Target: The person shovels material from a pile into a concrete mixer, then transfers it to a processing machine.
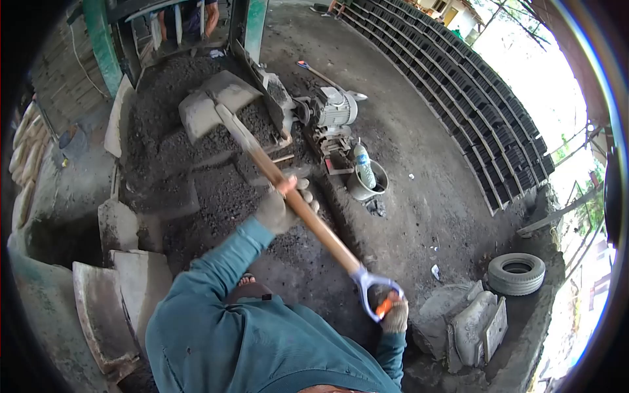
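A shovel [327, 241] with a wooden shaft slants across the middle of the view. Around the middle of its shaft closes my gloved left hand [278, 206], with some fingertips bare. At the near end, my gloved right hand [394, 314] grips the pale D-shaped handle [367, 285], where a bit of orange shows. The wide grey blade [203, 112] lies over dark, crumbly material [157, 98] in a low-walled bay, its far edge near the back of the bay.
A motor [336, 108] stands right of the bay, near a bucket [367, 187] holding a bottle [363, 164]. Another shovel [327, 77] lies behind the motor. Dark blocks [458, 98] fill long racks. A tyre [516, 275] rests at right. Another person's arm [211, 18] shows at the top.
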Available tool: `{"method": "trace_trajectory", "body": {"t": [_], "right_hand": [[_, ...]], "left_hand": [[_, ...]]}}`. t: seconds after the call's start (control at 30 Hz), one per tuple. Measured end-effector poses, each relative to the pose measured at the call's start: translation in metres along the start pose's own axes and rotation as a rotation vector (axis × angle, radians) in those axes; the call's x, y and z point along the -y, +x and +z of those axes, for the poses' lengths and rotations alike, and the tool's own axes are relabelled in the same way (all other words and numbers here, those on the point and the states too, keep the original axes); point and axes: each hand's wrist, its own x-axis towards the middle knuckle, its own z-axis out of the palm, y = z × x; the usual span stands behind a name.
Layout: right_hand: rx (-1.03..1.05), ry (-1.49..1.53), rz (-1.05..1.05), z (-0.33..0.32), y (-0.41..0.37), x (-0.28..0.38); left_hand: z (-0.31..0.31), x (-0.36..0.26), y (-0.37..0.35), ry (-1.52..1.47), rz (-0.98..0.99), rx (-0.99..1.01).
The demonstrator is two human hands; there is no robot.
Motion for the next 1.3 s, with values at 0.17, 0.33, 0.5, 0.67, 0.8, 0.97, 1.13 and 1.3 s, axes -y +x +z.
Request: {"method": "trace_trajectory", "body": {"t": [0.17,0.33,0.5,0.67,0.8,0.97,1.13,1.3], "right_hand": [[-0.310,0.237,0.240,-0.164,-0.090,-0.104],[-0.462,0.171,0.352,-0.255,-0.163,-0.107],[-0.390,0.117,0.281,-0.196,-0.167,-0.015],[-0.462,0.116,0.272,-0.171,-0.146,-0.014],[-0.367,0.076,0.286,0.011,-0.103,0.000],[0.148,-0.237,-0.337,0.157,-0.034,-0.003],[-0.050,-0.014,-0.338,0.125,-0.083,0.126],[-0.274,-0.449,-0.829,0.030,-0.074,0.202]], "left_hand": [[-0.019,0.098,-0.051,-0.095,-0.215,-0.049],[-0.028,0.133,-0.066,-0.207,-0.360,-0.099],[-0.016,0.114,-0.052,-0.224,-0.340,-0.094],[-0.029,0.077,-0.020,-0.110,-0.261,-0.071],[-0.054,-0.022,0.033,0.154,-0.132,-0.084],[-0.117,-0.161,0.137,0.218,0.261,-0.294],[-0.020,-0.133,0.068,-0.042,0.123,-0.115],[0.016,-0.056,0.033,-0.200,-0.014,0.157]]}}
